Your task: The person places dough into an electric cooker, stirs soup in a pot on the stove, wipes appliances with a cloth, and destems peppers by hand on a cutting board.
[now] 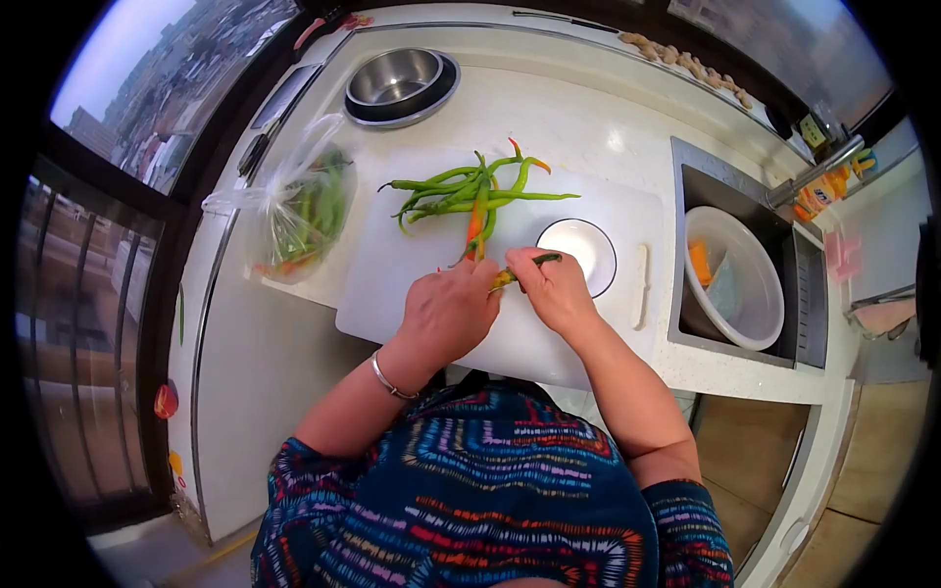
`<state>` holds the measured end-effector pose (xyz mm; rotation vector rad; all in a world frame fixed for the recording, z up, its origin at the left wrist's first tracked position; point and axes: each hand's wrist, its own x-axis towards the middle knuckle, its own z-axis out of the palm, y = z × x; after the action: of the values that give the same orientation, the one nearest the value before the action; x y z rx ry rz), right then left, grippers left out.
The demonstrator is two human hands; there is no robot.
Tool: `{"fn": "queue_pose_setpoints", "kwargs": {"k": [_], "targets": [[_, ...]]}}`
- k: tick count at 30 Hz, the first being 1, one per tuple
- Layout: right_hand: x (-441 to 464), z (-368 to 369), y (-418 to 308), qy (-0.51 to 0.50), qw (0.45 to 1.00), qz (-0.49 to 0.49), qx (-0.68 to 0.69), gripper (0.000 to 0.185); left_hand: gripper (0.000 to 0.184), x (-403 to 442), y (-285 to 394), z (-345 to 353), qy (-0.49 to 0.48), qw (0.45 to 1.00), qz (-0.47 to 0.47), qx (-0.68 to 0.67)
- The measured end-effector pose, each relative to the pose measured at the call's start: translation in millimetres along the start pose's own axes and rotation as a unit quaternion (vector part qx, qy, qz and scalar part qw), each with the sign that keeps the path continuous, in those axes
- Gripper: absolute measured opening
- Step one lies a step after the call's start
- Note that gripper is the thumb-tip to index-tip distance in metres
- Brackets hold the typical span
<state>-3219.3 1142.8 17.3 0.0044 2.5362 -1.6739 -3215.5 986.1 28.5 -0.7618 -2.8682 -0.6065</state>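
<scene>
My left hand point(449, 312) and my right hand point(554, 294) meet over the near part of a white cutting board point(382, 284). Between their fingertips is a chili pepper point(504, 278), yellowish in the middle, with a dark green end poking out past my right fingers. Both hands are closed on it. Just beyond my left hand lies a pile of long green chili peppers point(446, 191), some with orange-red parts. Beside my right hand stands a white bowl point(595, 253) with a dark rim; the hand hides part of it.
A clear plastic bag of peppers point(312, 211) sits left of the board. Stacked metal bowls point(397, 78) stand at the back. On the right, a sink point(688, 171) holds a white basin point(774, 304). A white-handled knife point(641, 284) lies at the board's right edge. Ginger point(686, 64) lines the ledge.
</scene>
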Motion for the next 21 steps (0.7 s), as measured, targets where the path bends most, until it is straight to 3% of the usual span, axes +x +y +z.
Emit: {"fn": "queue_pose_setpoints", "kwargs": {"k": [5,21], "targets": [[-1.2,2.3,2.9,0.011,0.999,-0.022,-0.038,0.041,0.018,-0.9,-1.8,-3.2,-0.035,0.999,0.015,-0.028],[4.6,43.9,-16.6,0.024,0.966,0.058,0.249,0.041,0.016,5.3,-48.0,-26.3,-0.083,0.981,0.083,-0.154]]}}
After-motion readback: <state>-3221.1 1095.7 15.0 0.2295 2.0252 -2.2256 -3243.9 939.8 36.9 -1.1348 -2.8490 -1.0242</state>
